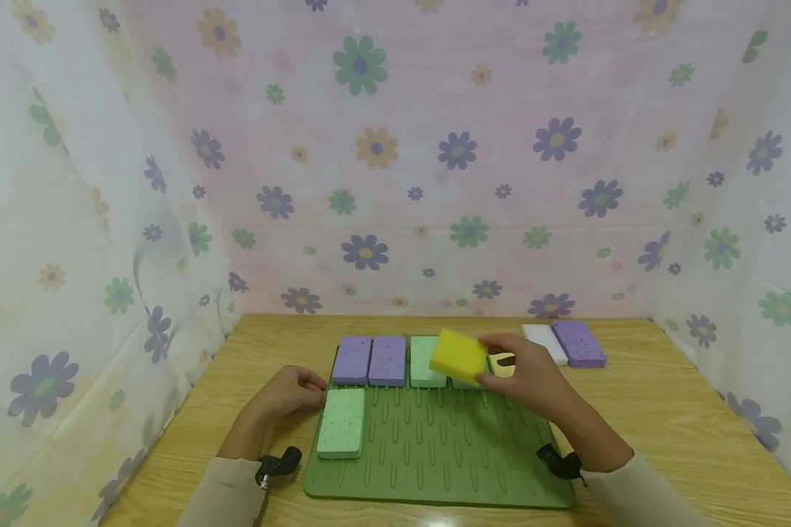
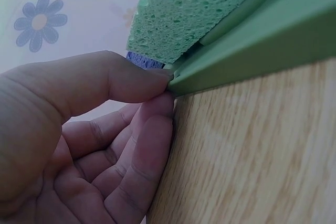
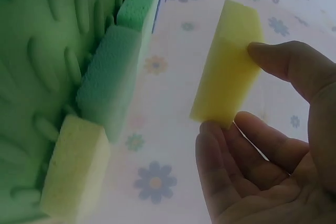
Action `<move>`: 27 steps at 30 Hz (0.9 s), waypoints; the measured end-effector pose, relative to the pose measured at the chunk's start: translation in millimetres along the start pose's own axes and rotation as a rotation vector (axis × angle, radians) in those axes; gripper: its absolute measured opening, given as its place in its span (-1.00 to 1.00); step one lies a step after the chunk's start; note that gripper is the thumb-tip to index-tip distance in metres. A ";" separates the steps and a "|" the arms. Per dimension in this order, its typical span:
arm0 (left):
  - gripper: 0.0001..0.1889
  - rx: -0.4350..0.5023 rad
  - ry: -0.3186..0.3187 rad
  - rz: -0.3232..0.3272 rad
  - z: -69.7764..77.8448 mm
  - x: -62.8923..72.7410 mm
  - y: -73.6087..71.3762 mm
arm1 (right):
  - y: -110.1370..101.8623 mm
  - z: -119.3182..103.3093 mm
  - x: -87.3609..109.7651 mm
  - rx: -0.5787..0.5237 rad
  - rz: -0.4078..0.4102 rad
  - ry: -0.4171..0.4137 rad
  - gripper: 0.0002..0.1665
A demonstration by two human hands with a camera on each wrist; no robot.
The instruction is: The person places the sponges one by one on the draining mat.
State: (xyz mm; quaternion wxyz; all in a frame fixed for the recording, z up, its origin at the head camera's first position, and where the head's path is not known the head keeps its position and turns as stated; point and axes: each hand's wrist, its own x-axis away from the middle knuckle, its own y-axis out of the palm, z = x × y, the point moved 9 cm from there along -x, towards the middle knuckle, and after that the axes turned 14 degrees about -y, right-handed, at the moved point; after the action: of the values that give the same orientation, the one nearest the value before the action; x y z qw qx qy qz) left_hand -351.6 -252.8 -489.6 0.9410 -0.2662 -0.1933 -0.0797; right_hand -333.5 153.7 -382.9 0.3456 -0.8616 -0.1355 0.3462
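Note:
My right hand [image 1: 527, 369] pinches a bright yellow sponge [image 1: 459, 356] by its edge, thumb on one side and fingertips on the other. The sponge hangs tilted above the back row on a green ridged mat [image 1: 428, 468]. At the mat's left edge, my left hand [image 1: 293, 389] grips the rim between thumb and fingertips; in the left wrist view the thumb [image 2: 131, 80] lies at its top. Close beside it lies a speckled light green sponge [image 1: 341, 424]. Along the back stand two purple sponges [image 1: 352, 360], two light green sponges [image 1: 425, 362] and a pale yellow sponge [image 3: 76, 166].
Right of the mat's back corner, a white sponge [image 1: 544, 342] and a darker purple sponge [image 1: 578, 344] lie side by side on the wooden table [image 1: 672, 439]. A flowered cloth [image 1: 415, 176] encloses the table at the back and sides. Each wrist carries a black camera mount [image 1: 280, 464].

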 end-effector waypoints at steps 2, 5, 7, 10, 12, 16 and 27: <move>-0.70 0.006 -0.005 0.003 -0.2 -0.5 0.1 | 5.5 -1.5 0.3 -0.020 -0.008 0.000 -0.31; -0.75 0.018 -0.015 0.015 -0.9 -1.3 -0.3 | 14.4 -2.8 0.6 -0.050 -0.027 0.007 -0.33; -0.76 0.028 -0.023 0.025 -1.2 -1.5 -0.9 | 21.4 -4.3 0.4 -0.066 -0.050 0.006 -0.34; -0.70 0.043 -0.027 0.029 -1.6 -1.6 -1.4 | 33.1 -8.1 0.4 -0.080 -0.095 0.002 -0.34; -0.63 0.046 -0.027 0.023 -1.7 -1.9 -1.4 | 40.7 -12.7 0.4 -0.081 -0.125 -0.011 -0.35; -0.50 0.026 -0.018 0.004 -2.8 -2.3 -1.6 | 55.7 -23.8 -0.2 -0.101 -0.177 -0.035 -0.36; -0.40 -0.036 0.010 -0.030 -2.0 0.7 -2.2 | 90.7 -38.6 -3.1 -0.136 -0.340 0.013 -0.35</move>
State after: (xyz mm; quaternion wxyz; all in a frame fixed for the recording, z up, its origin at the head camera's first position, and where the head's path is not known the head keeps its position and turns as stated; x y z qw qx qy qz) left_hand -350.8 -255.7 -489.8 0.9356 -0.2798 -0.1913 -0.0986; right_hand -309.6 67.2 -423.7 0.3409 -0.8499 -0.3000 0.2673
